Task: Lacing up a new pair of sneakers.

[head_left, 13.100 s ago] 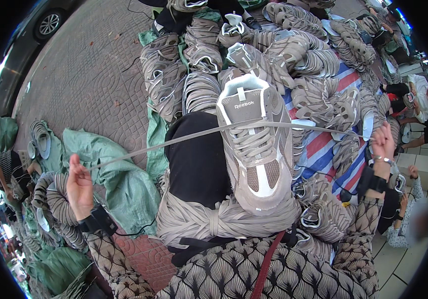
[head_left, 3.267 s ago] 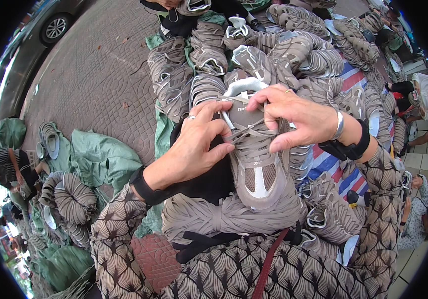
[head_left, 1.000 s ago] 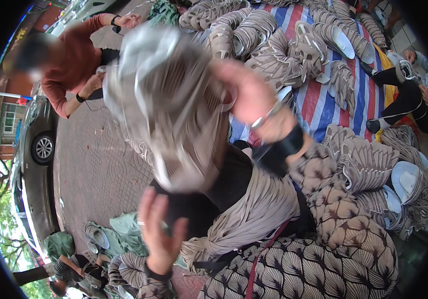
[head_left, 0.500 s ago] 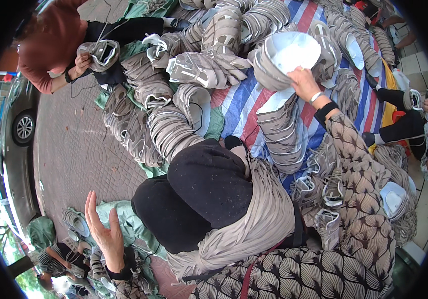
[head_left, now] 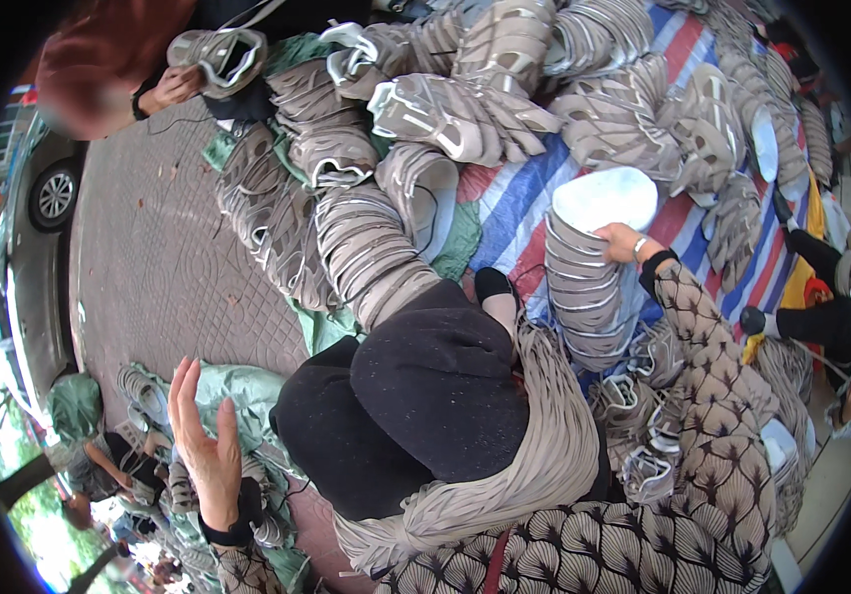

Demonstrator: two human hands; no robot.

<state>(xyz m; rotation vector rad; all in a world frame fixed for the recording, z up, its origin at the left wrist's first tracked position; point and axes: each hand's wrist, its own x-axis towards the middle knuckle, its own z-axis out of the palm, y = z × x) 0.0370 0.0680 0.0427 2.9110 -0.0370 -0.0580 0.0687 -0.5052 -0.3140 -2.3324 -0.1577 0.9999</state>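
My right hand point(head_left: 623, 243) grips the near edge of a pale-soled shoe upper point(head_left: 603, 201), the topmost piece of a tall stack of nested grey-beige shoe uppers point(head_left: 589, 297). Its fingertips are partly hidden against the stack. Raised at the lower left, my left hand point(head_left: 205, 436) has its fingers stretched out and holds nothing. Across my lap lies a thick bundle of flat beige laces point(head_left: 514, 455), over my black trousers. Several loose shoe uppers point(head_left: 648, 475) with white linings sit near my right forearm.
More stacked uppers point(head_left: 366, 247) run beyond my knees, on a striped blue, white and red sheet point(head_left: 504, 213). At the upper left, a person's hand point(head_left: 176, 87) holds a shoe upper point(head_left: 222, 59). A car point(head_left: 34, 228) stands left; other people sit at the right and lower left.
My right hand has come down and nearer with the pale-soled upper, from above the sheet onto the tall stack. My left hand stays raised and open. The whole view has shifted slightly.
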